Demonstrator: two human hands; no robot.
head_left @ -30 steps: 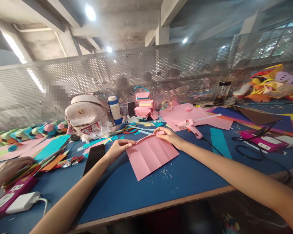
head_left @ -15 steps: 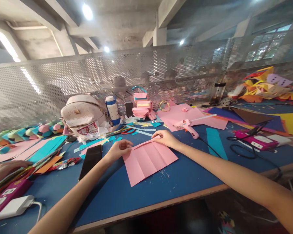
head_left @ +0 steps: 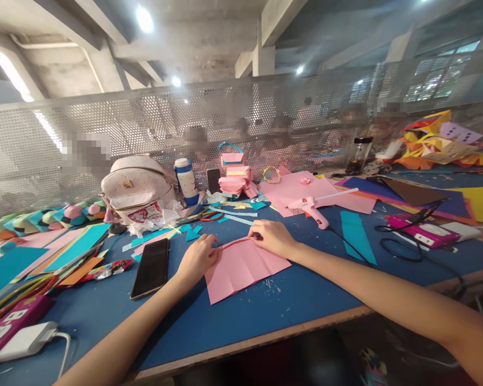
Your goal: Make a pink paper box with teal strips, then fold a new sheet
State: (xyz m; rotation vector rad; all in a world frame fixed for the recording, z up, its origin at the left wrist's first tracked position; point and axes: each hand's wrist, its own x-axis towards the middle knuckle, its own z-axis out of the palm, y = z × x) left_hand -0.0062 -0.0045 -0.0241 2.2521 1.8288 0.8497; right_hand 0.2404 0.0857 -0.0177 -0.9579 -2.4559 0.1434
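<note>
A pink sheet of paper (head_left: 243, 272) with several crease lines lies in front of me, its far edge folded up. My right hand (head_left: 274, 238) pinches that far edge near the right, fingers curled over it. At the upper left corner, my left hand (head_left: 199, 253) is closed on the paper, fingertips partly hidden. Left of my left hand lies a dark phone (head_left: 150, 269). A pink hot glue gun (head_left: 312, 210) with a clear glue stick rests beyond my right hand, its cord trailing right.
A pale backpack (head_left: 139, 182), a water bottle (head_left: 185, 182) and a pink folded-paper model (head_left: 235, 174) stand along the mesh partition (head_left: 153, 123). Magenta power strips (head_left: 422, 231) lie right and left. Scissors, paper scraps and coloured sheets (head_left: 426, 195) are spread around.
My left hand has moved in closer over the paper's corner, and the sheet has shifted slightly. Another person's hand at the far left has left view; a blue sheet shows there now.
</note>
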